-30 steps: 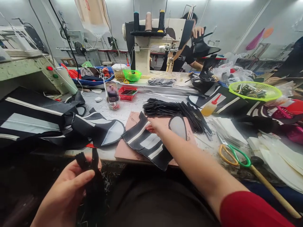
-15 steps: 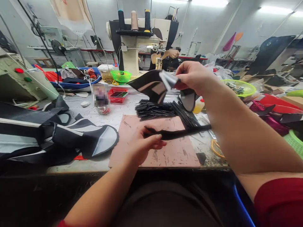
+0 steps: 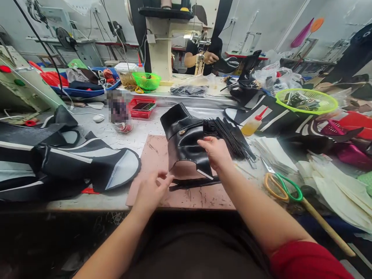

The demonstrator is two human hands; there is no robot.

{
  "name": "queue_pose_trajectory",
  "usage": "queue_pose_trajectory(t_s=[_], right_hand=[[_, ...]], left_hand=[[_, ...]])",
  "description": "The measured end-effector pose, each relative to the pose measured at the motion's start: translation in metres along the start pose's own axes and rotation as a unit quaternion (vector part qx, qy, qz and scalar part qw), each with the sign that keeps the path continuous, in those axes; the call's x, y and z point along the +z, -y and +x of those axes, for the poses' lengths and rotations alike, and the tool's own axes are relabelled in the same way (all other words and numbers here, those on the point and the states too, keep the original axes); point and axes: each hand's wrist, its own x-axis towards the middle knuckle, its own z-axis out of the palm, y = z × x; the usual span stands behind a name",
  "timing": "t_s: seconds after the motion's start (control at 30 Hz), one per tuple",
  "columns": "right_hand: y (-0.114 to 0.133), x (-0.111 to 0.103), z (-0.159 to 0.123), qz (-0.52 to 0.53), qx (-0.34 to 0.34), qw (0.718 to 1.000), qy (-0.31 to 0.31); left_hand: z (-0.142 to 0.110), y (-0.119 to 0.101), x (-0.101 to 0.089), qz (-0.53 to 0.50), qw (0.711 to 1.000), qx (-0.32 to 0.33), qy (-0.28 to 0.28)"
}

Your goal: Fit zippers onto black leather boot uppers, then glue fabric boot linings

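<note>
Behind everything runs a pale grey wall (image 3: 270,15). At the upper left, a floor fan (image 3: 64,37) stands before a grey worktable (image 3: 72,52). A cream industrial sewing machine (image 3: 159,46) rises at top centre, behind the long, light-topped table (image 3: 101,145). Red-edged benches (image 3: 247,55) line the back, and the space beneath the table is dark.

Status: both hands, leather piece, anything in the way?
Right hand at black leather piece, grip unclear. Left hand by its near edge, contact unclear. Black strip along that edge, on pink board.
</note>
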Motion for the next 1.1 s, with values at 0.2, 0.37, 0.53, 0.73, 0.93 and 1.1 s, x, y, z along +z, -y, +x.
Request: queue_pose_trajectory(t_s=[0.2,0.37,0.53,0.73,0.93,1.1], right_hand=[[-0.014,0.001,-0.009,0.184,0.124,0.969,0.111],[-0.017,-0.004,-0.005,0.202,0.114,0.968,0.095],[-0.014,-0.014,0.004,0.208,0.158,0.959,0.111],[-0.002,-0.027,0.028,0.188,0.131,0.968,0.103],[0.003,-0.046,0.04,0.106,0.035,0.992,-0.056],[-0.001,-0.043,-0.016,-0.084,-0.201,0.971,-0.099]], left_hand=[[0.016,-0.023,0.024,-0.432,0.87,-0.22,0.096],[0.033,-0.027,0.014,-0.546,0.821,-0.165,-0.011],[0.059,-0.014,0.003,-0.361,0.93,-0.069,0.035],[0.099,0.0,0.012,-0.233,0.972,0.007,0.037],[0.107,-0.022,0.042,-0.274,0.961,0.019,0.017],[0.097,-0.045,0.058,-0.344,0.939,-0.004,-0.001]])
